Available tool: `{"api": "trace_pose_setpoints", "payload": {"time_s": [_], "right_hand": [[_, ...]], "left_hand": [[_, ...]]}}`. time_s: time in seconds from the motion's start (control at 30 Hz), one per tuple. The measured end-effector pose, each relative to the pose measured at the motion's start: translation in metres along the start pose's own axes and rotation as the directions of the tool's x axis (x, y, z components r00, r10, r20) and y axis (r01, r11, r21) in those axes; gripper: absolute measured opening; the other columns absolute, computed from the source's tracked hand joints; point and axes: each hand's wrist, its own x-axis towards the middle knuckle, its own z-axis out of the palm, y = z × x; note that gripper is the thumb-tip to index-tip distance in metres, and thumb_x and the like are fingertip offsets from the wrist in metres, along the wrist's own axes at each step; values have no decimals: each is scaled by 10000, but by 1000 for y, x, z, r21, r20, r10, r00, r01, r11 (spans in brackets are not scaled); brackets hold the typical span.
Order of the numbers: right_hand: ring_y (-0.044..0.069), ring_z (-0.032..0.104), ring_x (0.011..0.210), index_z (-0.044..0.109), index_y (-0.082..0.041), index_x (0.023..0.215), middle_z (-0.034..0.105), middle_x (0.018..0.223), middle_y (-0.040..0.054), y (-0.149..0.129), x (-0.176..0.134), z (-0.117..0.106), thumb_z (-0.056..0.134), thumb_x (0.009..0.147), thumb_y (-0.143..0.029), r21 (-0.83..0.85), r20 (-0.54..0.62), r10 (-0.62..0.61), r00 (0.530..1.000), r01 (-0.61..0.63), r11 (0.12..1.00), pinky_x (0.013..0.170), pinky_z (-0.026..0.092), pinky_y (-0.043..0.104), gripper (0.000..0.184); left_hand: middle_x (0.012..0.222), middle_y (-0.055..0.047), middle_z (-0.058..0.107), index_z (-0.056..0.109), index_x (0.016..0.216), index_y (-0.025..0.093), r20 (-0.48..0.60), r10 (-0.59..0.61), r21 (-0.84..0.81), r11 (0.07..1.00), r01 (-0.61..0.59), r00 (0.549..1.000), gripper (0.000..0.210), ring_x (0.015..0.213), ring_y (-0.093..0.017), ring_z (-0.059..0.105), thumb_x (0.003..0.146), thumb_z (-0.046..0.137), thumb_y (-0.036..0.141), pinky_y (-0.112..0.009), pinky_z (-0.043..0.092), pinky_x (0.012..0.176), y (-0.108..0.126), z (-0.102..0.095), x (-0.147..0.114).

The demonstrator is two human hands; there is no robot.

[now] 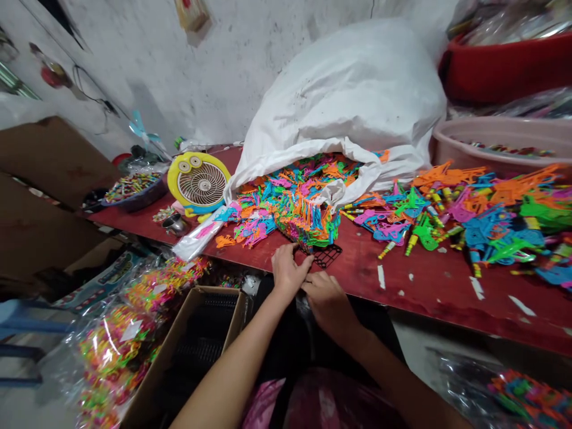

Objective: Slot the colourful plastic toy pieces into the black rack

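Observation:
At the front edge of the red table, my left hand (286, 271) has its fingers bent at the near left end of a black plastic grid (328, 257), its thumb lying toward the right. My right hand (327, 298) is close beside it, fingers curled together at the table edge; what they hold is hidden. On the far side of the grid stands a dense row of small plastic toy pieces (308, 223) in orange, green, blue and pink. Behind them, similar loose pieces (286, 185) spill from the mouth of a large white sack (353, 89).
Toy pieces with yellow-banded tubes (500, 220) are heaped on the right of the red table (357, 274). A pink tub (500, 131) stands behind them. Left are a yellow fan (201, 182) and a metal cup (174, 224). Below sits a carton (236, 316) of black parts, beside bagged pieces (116, 339).

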Motion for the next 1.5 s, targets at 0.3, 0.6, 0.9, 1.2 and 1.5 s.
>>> {"api": "trace_pose_setpoints", "payload": {"time_s": [0.3,0.6,0.9,1.2,1.5], "right_hand": [[272,542,1067,623,-158,1178,658,1145,125,71,11,-30,422,898,-145,3,-176,280,944,-284,959,885,417,406,344],[260,572,1007,638,-181,1123,673,1055,110,50,7,-10,466,910,-207,29,-100,246,964,-245,969,841,400,395,275],[229,611,962,594,-197,1160,631,1038,84,62,33,-20,613,849,-311,399,-75,226,971,-179,899,859,487,375,332],[194,634,839,668,-201,1043,660,950,73,33,49,-6,527,951,-370,300,-97,268,959,-229,926,784,476,305,239],[215,641,903,663,-196,1061,678,953,90,37,55,-1,458,990,-435,122,-99,144,985,-131,984,785,448,293,323]], "left_hand": [[1103,-128,598,548,1058,156,-99,-166,126,976,178,981,397,1123,-317,528,795,688,420,-466,390,990,26,18,3],[964,-80,661,611,966,172,18,-41,106,994,39,999,191,999,-259,590,790,630,245,-384,456,881,-11,1,10],[1102,-67,719,701,1060,202,296,167,-162,979,-123,940,325,1103,-271,609,772,699,352,-422,488,980,-43,-18,57],[1174,-57,710,735,1025,212,380,297,-310,933,-182,876,305,1215,-270,571,804,664,409,-432,427,1092,-46,-12,73],[1284,-73,654,702,1107,204,361,307,-306,931,-199,881,334,1232,-279,555,796,663,318,-441,414,1102,-55,-7,77]]}}
